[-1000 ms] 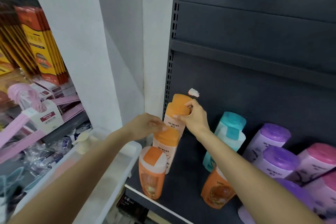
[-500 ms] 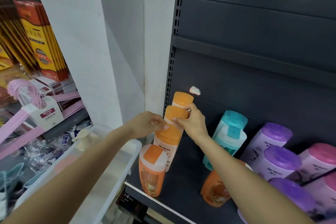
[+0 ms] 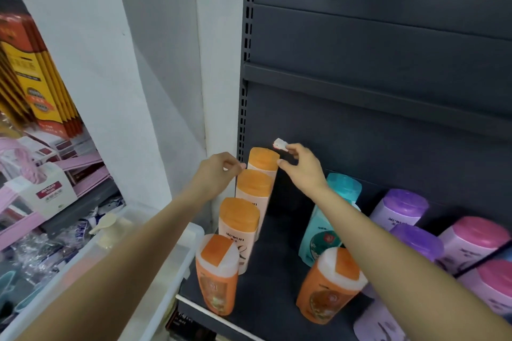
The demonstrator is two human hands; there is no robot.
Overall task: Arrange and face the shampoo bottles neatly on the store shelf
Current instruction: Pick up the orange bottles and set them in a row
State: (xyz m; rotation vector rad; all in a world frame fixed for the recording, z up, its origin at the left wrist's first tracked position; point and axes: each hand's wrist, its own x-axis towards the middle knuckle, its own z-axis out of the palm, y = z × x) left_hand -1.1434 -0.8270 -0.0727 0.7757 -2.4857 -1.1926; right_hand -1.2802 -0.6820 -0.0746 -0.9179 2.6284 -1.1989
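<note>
At the dark metal shelf point(image 3: 266, 279), both hands, left hand point(image 3: 214, 174) and right hand point(image 3: 300, 167), seemingly loose-fingered, flank the rearmost glossy orange-capped bottle point(image 3: 263, 159).

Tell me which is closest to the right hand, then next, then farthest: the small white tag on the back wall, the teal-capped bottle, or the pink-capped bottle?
From the right hand:
1. Small white tag, at the fingertips, up on the dark back panel.
2. Teal-capped bottle, just right of the wrist, lower down.
3. Pink-capped bottle, far right of the shelf.
</note>
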